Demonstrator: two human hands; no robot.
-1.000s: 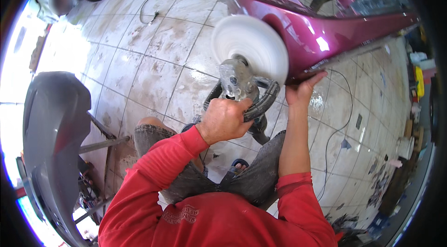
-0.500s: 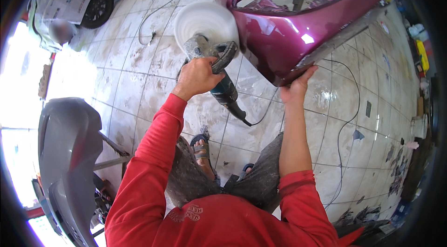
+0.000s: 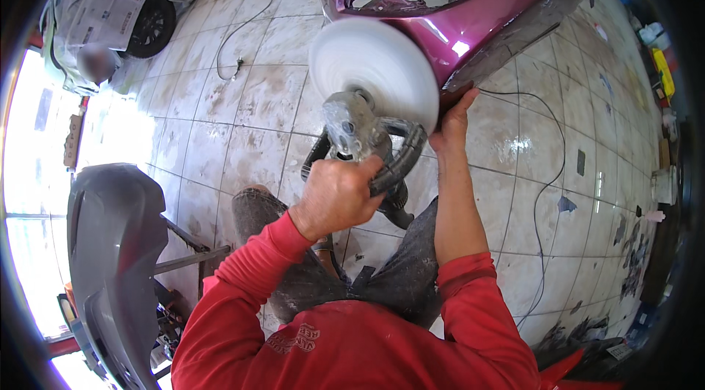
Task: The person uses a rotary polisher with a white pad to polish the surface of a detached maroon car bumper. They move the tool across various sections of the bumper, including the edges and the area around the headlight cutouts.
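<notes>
My left hand (image 3: 339, 193) is closed around the black loop handle of a power polisher (image 3: 351, 125). Its round white pad (image 3: 374, 70) is blurred as if spinning and covers part of a glossy purple body panel (image 3: 440, 30). Pad and panel overlap in view, apparently touching. My right hand (image 3: 453, 125) grips the panel's lower near corner, thumb along the edge, with the other fingers mostly hidden beneath. The panel has a large cut-out opening at its far side. The polisher's body hangs toward my lap, partly behind my left hand.
A grey molded panel (image 3: 117, 258) rests on a metal stand at the left. At the far left, a wheel (image 3: 152, 25) shows beside newspaper-covered parts (image 3: 103, 1). Cables (image 3: 562, 147) lie on the stained tiled floor (image 3: 257, 103). Assorted items (image 3: 662, 70) line the right side.
The polisher has come nearer to me and to the right, its pad now over the panel's near face. The panel has shifted slightly left and away. My right hand keeps its corner grip.
</notes>
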